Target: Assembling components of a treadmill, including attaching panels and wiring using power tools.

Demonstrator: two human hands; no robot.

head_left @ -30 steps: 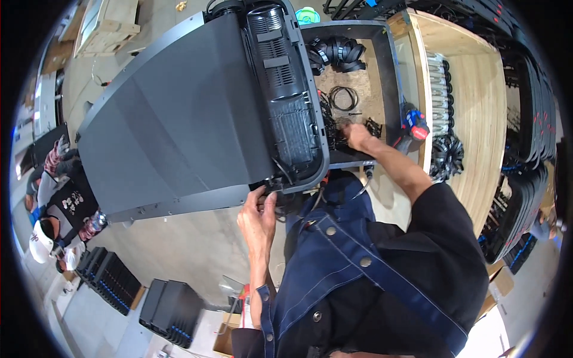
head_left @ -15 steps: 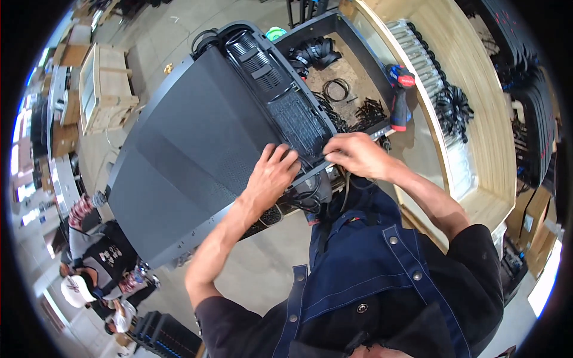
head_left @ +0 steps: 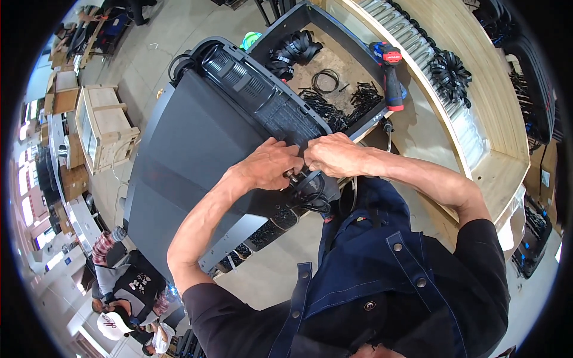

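Note:
A large dark grey panel (head_left: 191,137), smooth and angular, lies before me with a long black plastic housing (head_left: 262,95) along its right side. At the housing's near end my left hand (head_left: 271,164) is closed, its fingers curled down over the edge. My right hand (head_left: 334,154) pinches close beside it, thumb and fingers pressed together. The fingers hide whatever either one grips. Just below them, a bundle of black cables (head_left: 313,192) hangs over the near edge. A small shiny metal part (head_left: 290,175) shows under my left hand.
Right of the housing, a grey-rimmed tray (head_left: 280,25) holds black straps, a wire coil and many screws. A red and blue power driver (head_left: 393,80) rests at its edge. Further right stands a wooden bin (head_left: 507,107). Another person (head_left: 134,283) works at lower left.
Both hands have come closer together at the housing's near end; the right has moved left. My left fingers, raised before, now curl downward. The view has shifted a little.

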